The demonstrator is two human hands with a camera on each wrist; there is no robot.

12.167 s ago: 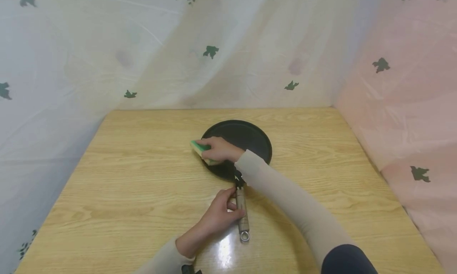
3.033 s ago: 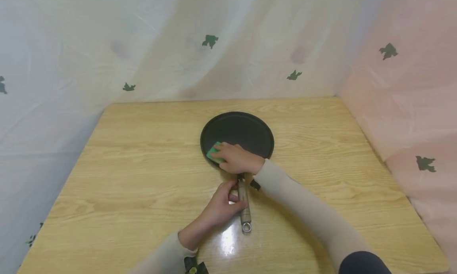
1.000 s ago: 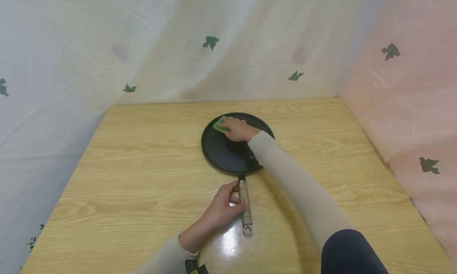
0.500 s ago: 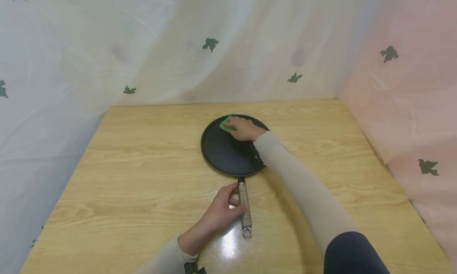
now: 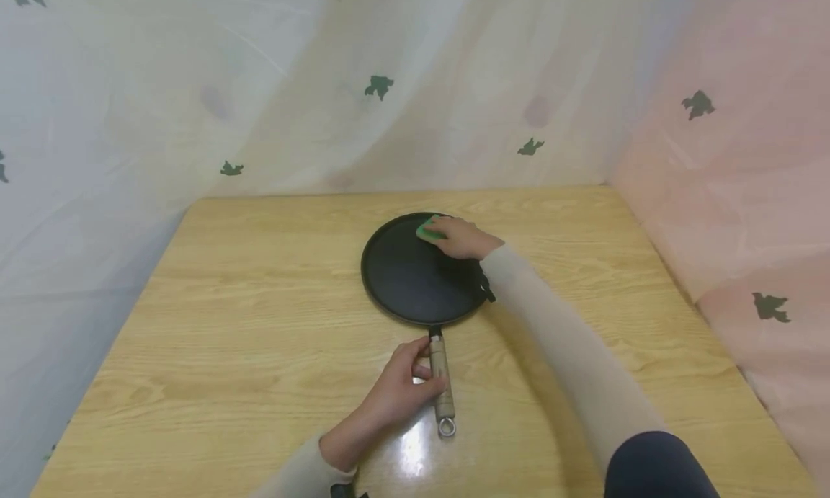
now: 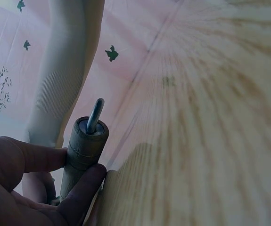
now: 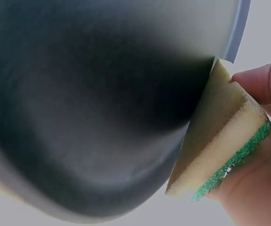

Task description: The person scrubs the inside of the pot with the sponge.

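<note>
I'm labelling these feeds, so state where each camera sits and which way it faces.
Head: on the head, facing forward and down at the pan and table; left hand and right hand show.
Left wrist: on that wrist, facing the handle; left hand and right sleeve show.
Right wrist: on that wrist, facing the pan and sponge; right hand shows.
Shared: head and right wrist both show pan and sponge.

Frying pan point(image 5: 415, 282): black, round, shallow-rimmed; flat on desk point(image 5: 246, 303). Wood-toned handle point(image 5: 438, 357) extends from pan's near edge, metal ring point(image 5: 447, 436) at its free end. Scouring sponge point(image 7: 227, 136): pale yellow foam, green abrasive layer; on pan's far part, opposite handle, foam toward pan, green side up.
</note>
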